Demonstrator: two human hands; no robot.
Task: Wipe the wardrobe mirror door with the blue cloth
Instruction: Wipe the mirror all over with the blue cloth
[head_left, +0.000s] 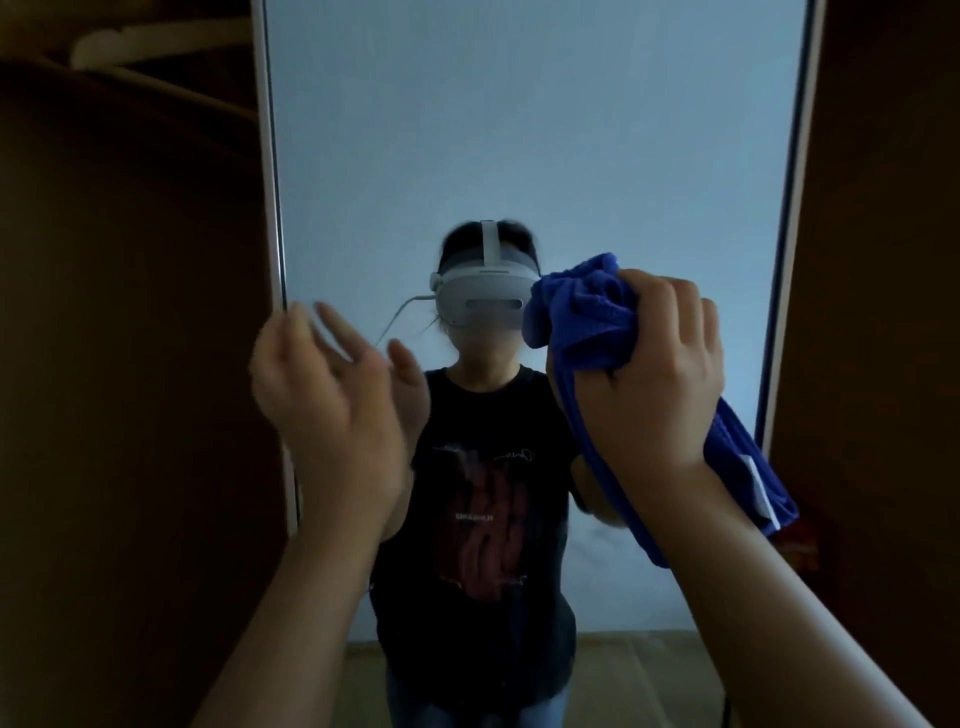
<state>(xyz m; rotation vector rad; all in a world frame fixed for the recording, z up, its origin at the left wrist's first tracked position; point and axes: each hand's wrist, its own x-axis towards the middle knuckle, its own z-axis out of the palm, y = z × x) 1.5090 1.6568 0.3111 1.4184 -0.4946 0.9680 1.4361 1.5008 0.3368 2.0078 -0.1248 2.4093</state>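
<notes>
The right hand (657, 374) is fisted around a bunched blue terry cloth (587, 312), wadded likely to press a thick pad on the tall white-framed wardrobe mirror door (519, 130) ahead; its tail hangs past the wrist. The left hand (327, 395) hovers empty, fingers spread, near the mirror's left frame, perhaps to steady it

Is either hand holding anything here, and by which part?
The right hand grips the crumpled blue cloth around its bunched upper part; the rest hangs below the wrist. The left hand is open and holds nothing.
</notes>
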